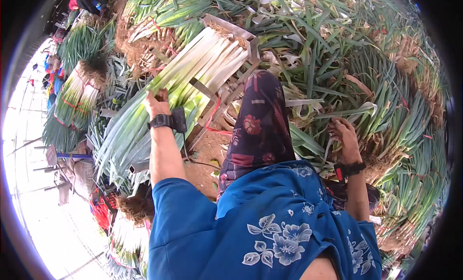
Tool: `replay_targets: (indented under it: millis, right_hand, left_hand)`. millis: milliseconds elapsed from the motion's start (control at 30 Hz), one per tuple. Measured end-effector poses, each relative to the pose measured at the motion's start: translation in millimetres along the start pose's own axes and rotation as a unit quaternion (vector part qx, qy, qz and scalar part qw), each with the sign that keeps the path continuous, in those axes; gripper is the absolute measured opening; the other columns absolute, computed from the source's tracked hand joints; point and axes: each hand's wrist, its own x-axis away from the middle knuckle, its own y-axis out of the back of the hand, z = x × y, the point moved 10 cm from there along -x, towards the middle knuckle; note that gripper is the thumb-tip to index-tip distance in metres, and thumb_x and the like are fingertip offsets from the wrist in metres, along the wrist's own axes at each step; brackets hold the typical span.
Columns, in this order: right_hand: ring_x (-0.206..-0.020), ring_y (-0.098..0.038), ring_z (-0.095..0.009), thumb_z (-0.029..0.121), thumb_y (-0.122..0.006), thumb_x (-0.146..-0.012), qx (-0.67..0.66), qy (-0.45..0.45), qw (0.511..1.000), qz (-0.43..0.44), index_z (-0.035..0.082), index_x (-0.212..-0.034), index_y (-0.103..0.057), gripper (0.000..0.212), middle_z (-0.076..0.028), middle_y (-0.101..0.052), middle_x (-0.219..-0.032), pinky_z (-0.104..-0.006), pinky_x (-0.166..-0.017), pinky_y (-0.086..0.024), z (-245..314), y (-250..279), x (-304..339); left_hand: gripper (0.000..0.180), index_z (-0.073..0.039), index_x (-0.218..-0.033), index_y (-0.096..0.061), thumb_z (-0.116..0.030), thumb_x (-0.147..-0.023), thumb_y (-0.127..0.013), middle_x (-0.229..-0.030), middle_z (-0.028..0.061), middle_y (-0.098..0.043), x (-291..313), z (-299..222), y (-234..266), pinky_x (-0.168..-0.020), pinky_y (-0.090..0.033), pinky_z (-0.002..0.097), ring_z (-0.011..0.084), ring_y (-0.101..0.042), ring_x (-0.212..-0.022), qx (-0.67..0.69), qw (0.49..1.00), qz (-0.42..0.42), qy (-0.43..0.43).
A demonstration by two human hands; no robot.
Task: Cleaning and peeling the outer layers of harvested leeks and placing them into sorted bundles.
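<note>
A thick layer of long green onions (205, 58) lies in a metal rack (253, 46), white stalks and roots toward the upper right, green leaves spreading to the lower left. My left hand (157, 104) is on the leaf side of this layer, its fingers bent down around some green onions; their tips are partly hidden. Farther right, my right hand (343, 132) hangs over loose leaves beside my knee. Its fingers are curled, and a thin pale leaf (328, 147) seems to hang from them.
Tied bundles of green onions (77, 99) stand at the left. Loose leaves (308, 53) and more green onions (400, 106) heap up on the right. A red strap (212, 118) trails from the rack over brown soil (200, 176). Another person's sleeve (74, 0) shows at the upper left.
</note>
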Motion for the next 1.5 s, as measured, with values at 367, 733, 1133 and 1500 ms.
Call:
replay_targets:
  millis: [367,733,1133,1500]
  right_hand:
    - [-0.09,-0.067,-0.018,0.024,-0.054,-0.101,-0.103,-0.044,0.988,-0.102,0.005,-0.123,-0.063,0.03,-0.007,-0.069,-0.101,-0.0286,-0.069,-0.05,-72.0,63.2,40.9]
    - [-0.087,-0.067,-0.02,0.026,-0.053,-0.1,-0.197,-0.135,0.965,-0.107,0.01,-0.124,-0.061,0.03,-0.005,-0.069,-0.099,-0.0319,-0.072,-0.051,-141.2,50.2,52.7]
    - [-0.077,-0.068,-0.02,0.024,-0.057,-0.099,-0.147,-0.13,0.972,-0.132,0.006,-0.117,-0.062,0.026,-0.007,-0.068,-0.09,-0.0316,-0.065,-0.052,-123.6,32.8,46.4]
    - [-0.084,-0.068,-0.018,0.03,-0.062,-0.098,-0.081,-0.159,0.972,-0.151,0.007,-0.119,-0.064,0.031,-0.007,-0.069,-0.096,-0.0315,-0.069,-0.055,-140.7,45.0,46.6]
  left_hand:
    - [0.044,0.001,-0.099,-0.065,-0.042,-0.1,-0.056,-0.086,0.0127,-0.069,-1.3,84.9,29.7,-0.067,-0.056,0.0349,0.0244,-0.068,-0.075,-0.354,0.926,0.068,0.109]
    - [0.053,-0.019,-0.127,-0.065,-0.033,-0.077,-0.079,-0.126,0.0051,-0.059,29.2,5.8,-33.5,-0.104,-0.035,0.0504,0.0289,-0.049,-0.124,-0.857,0.299,0.203,-0.368]
    - [0.04,-0.011,-0.126,-0.061,-0.029,-0.09,-0.063,-0.119,0.0099,-0.061,42.1,48.4,-27.2,-0.095,-0.043,0.0516,0.0323,-0.054,-0.116,-0.841,0.215,0.338,-0.364]
    - [0.032,-0.008,-0.122,-0.065,-0.02,-0.093,-0.059,-0.118,0.0146,-0.058,18.6,70.9,-11.5,-0.097,-0.044,0.0474,0.0352,-0.054,-0.113,-0.799,0.235,0.335,-0.441]
